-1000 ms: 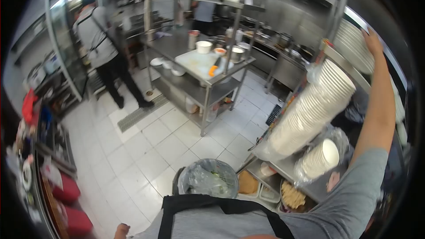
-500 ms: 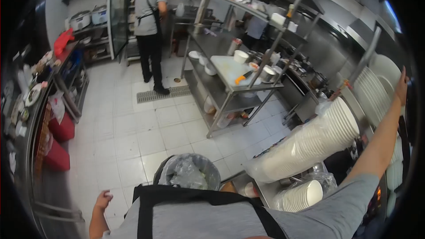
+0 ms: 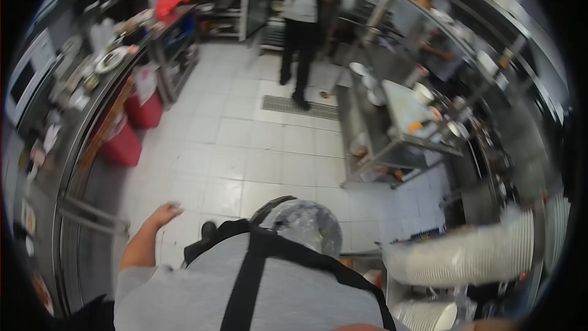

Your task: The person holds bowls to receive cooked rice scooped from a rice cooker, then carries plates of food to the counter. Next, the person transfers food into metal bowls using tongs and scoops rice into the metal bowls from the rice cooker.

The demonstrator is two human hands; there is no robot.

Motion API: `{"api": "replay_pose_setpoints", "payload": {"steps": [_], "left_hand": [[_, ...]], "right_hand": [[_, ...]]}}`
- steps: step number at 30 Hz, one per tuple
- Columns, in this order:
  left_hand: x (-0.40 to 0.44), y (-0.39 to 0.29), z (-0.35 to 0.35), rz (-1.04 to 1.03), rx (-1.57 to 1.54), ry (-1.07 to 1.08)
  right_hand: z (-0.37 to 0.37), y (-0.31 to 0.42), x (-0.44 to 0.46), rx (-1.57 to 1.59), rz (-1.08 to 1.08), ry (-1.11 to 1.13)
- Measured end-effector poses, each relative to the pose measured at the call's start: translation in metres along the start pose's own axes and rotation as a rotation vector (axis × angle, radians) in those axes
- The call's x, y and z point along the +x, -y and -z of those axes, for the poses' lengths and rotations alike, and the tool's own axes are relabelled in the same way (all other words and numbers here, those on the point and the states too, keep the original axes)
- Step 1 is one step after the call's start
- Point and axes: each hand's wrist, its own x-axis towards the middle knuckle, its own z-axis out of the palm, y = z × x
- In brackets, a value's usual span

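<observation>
My left hand point(image 3: 166, 213) is held out over the white tiled floor, its fingers loosely apart and slightly blurred, and I see nothing in it. To its right stands a lined bin point(image 3: 306, 224) with a clear plastic bag inside, close against my apron point(image 3: 245, 270). My right hand is out of the picture; only a bit of that arm shows at the bottom right edge. Near that arm are a long bagged stack of white foam cups or bowls point(image 3: 465, 254) and a shorter bagged stack point(image 3: 432, 315).
A steel counter point(image 3: 82, 165) runs along the left, with red bins point(image 3: 122, 147) under it. Ahead, a co-worker point(image 3: 303, 24) stands by a floor drain point(image 3: 288, 105). A steel shelf table point(image 3: 392, 141) holds a cutting board point(image 3: 407, 107); another person point(image 3: 444, 55) is behind it.
My view has turned down and to the left. My right hand, earlier raised beside the stacked white plates at the right, has left the view. My left hand appears higher and further right.
</observation>
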Motion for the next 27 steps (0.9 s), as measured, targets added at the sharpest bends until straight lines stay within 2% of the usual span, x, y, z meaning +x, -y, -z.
{"api": "replay_pose_setpoints", "payload": {"steps": [2, 6, 8, 11, 13, 15, 17, 20, 23, 24, 26, 27], "left_hand": [[-0.006, -0.111, 0.01, -0.096, -0.334, 0.111], [0.021, -0.237, 0.03, -0.325, -0.729, 0.568], [0.034, -0.276, 0.043, -0.495, -0.887, 0.913], [0.044, -0.32, 0.089, -0.6, -0.829, 1.274], [0.069, -0.326, 0.113, -0.597, -0.947, 1.478], [0.084, -0.324, 0.157, -0.563, -1.09, 1.385], [0.101, -0.322, 0.208, -0.371, -1.154, 1.076], [0.163, -0.299, 0.257, -0.38, -1.293, 0.841], [0.214, -0.287, 0.295, -0.497, -1.292, 0.568], [0.235, -0.284, 0.311, -0.469, -1.226, 0.507], [0.28, -0.283, 0.336, -0.614, -1.069, 0.22], [0.303, -0.282, 0.344, -0.677, -0.976, 0.091]], "right_hand": [[-0.015, 0.08, -0.01, 0.155, -0.16, 0.009], [-0.06, 0.287, -0.023, 0.509, -0.44, 0.027], [-0.084, 0.397, -0.021, 0.683, -0.57, 0.047], [-0.12, 0.54, -0.015, 0.912, -0.767, 0.094], [-0.149, 0.624, -0.009, 1.054, -0.887, 0.136], [-0.172, 0.692, -0.011, 1.191, -0.983, 0.205], [-0.188, 0.75, -0.021, 1.434, -1.025, 0.32], [-0.215, 0.864, -0.034, 1.396, -1.276, 0.277], [-0.252, 0.974, -0.002, 1.196, -2.291, 0.344], [-0.247, 0.994, -0.026, 1.783, -2.36, 0.378], [-0.249, 1.058, -0.069, 1.851, -2.741, 0.847], [-0.243, 1.091, -0.087, 2.047, -2.78, 0.96]]}}
